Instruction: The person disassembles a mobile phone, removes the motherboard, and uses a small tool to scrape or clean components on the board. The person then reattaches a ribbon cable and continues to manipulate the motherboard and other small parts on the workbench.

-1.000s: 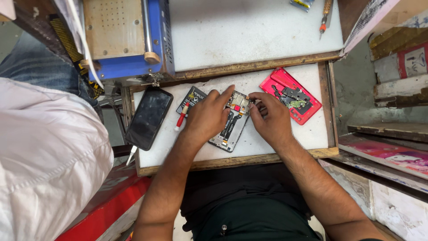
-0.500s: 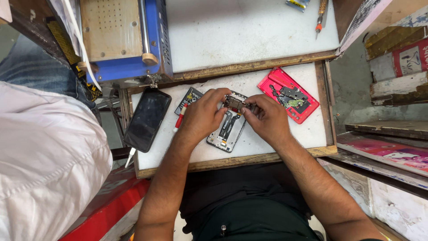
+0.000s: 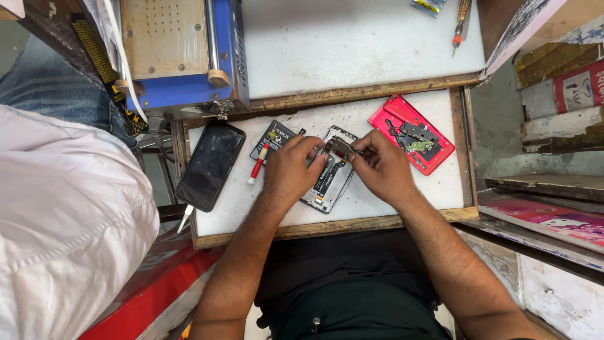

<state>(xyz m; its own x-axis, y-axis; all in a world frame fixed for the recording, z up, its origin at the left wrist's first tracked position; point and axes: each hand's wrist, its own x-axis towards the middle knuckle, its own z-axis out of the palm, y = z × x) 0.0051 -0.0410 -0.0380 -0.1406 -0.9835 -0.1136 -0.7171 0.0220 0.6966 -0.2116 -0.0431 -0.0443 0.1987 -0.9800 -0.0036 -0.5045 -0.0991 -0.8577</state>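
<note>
A small circuit board point(image 3: 343, 148) is pinched between the fingertips of the left hand point(image 3: 290, 170) and the right hand point(image 3: 382, 169) at frame centre, above the opened phone point(image 3: 327, 182); the phone's long axis runs diagonally, upper right to lower left; both hands are equally near.

Over the last second the left hand point(image 3: 290, 171) is lifted off the opened phone point(image 3: 328, 179), where it lay flat, and is curled inward. The right hand point(image 3: 384, 169) is drawn in from the right to meet it. A small circuit board point(image 3: 340, 148), previously not seen, is now pinched between the fingertips of both hands above the phone's upper end.
</note>
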